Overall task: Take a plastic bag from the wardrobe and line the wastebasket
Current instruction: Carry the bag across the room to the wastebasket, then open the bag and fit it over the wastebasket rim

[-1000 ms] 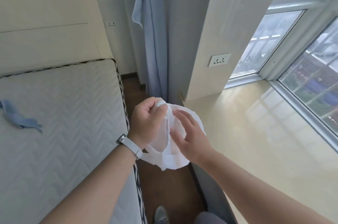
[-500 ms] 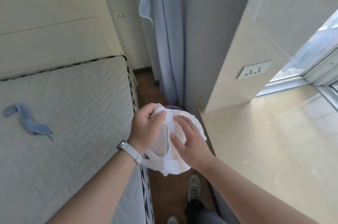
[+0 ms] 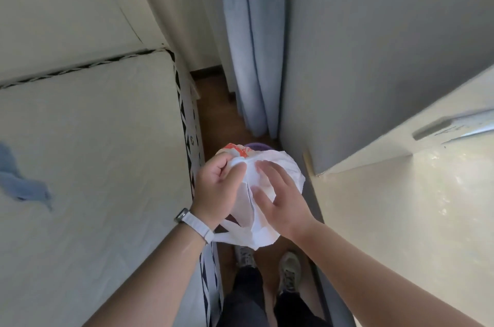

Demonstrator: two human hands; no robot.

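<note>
Hands just as they were half a second ago: the left hand [image 3: 217,190] pinches the crumpled white plastic bag [image 3: 262,235] at its top with curled fingers, and the right hand [image 3: 283,203] lies flat-fingered against it. The view has dropped, though. Window gone, shoes [image 3: 290,268] now showing on the brown floor [image 3: 219,118], and the purple wastebasket [image 3: 256,145] rim peeks out just past the bag. Quilted mattress [image 3: 107,153] on the left, a blue cloth [image 3: 24,182] at its left edge. Blue curtain [image 3: 254,59] ahead, pale sill [image 3: 401,219] on the right.
</note>
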